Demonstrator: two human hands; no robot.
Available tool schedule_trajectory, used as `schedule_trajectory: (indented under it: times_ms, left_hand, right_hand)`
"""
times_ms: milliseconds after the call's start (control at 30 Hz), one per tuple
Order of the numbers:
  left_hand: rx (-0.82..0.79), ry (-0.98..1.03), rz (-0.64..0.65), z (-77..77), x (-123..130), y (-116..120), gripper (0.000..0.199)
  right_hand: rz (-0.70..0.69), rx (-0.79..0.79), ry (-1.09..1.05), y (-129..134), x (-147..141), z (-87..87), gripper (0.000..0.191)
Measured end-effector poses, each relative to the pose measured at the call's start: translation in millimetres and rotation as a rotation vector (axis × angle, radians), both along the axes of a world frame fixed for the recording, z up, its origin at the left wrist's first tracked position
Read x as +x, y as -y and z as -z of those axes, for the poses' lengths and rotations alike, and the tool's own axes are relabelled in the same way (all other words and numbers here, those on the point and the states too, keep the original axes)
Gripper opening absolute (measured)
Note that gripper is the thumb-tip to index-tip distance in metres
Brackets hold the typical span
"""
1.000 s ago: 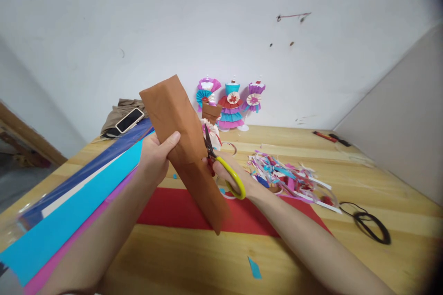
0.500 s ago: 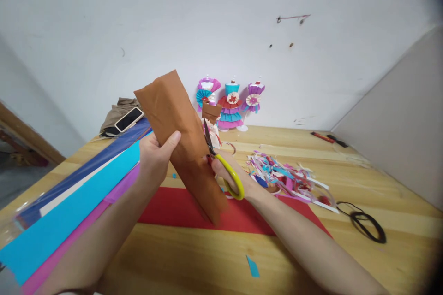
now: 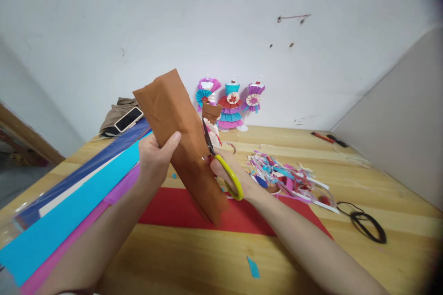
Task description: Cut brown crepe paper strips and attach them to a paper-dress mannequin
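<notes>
My left hand point(image 3: 155, 156) grips a folded brown sheet of crepe paper point(image 3: 176, 120) by its left edge, thumb on top, and holds it tilted above the table. In my right hand point(image 3: 224, 170) is a pair of scissors point(image 3: 231, 177) with yellow handles and dark blades. The blades point up and away along the sheet's right edge, where a small notch shows. Part of my right hand's fingers are hidden behind the paper and the handles. Below the brown sheet lies a red paper strip point(image 3: 155, 207) on the wooden table.
Blue, white and purple paper strips point(image 3: 83, 193) lie at left, near a phone point(image 3: 129, 120) on brown cloth. Several small paper dresses point(image 3: 232, 106) stand by the wall. To the right are a pile of paper scraps point(image 3: 284, 175), a black cord point(image 3: 368, 226) and a red-and-black tool point(image 3: 323, 137).
Almost nothing differs. The brown sheet and the scissors have shifted very slightly to the left; both hands keep their hold.
</notes>
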State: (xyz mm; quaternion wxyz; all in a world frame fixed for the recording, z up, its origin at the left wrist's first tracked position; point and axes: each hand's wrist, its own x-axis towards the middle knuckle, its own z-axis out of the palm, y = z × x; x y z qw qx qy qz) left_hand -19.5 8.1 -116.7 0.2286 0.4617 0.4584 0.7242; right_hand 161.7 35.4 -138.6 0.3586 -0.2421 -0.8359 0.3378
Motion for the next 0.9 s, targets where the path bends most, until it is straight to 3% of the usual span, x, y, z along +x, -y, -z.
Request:
schedule_trajectory:
  times_ms: [400,667,900]
  left_hand:
    - [0.010,0.055,0.036,-0.6,2.0,1.5,0.020]
    - [-0.027,0.028,0.006,-4.6,3.6,4.5,0.022]
    - [-0.027,0.108,0.079,-2.7,3.1,3.9,0.020]
  right_hand:
    - [0.008,-0.303,-0.176,3.8,-3.9,-0.2,0.052]
    - [0.097,-0.392,-0.153,6.5,-6.0,0.0,0.054]
    - [0.105,-0.415,-0.161,12.7,-8.7,-5.9,0.055]
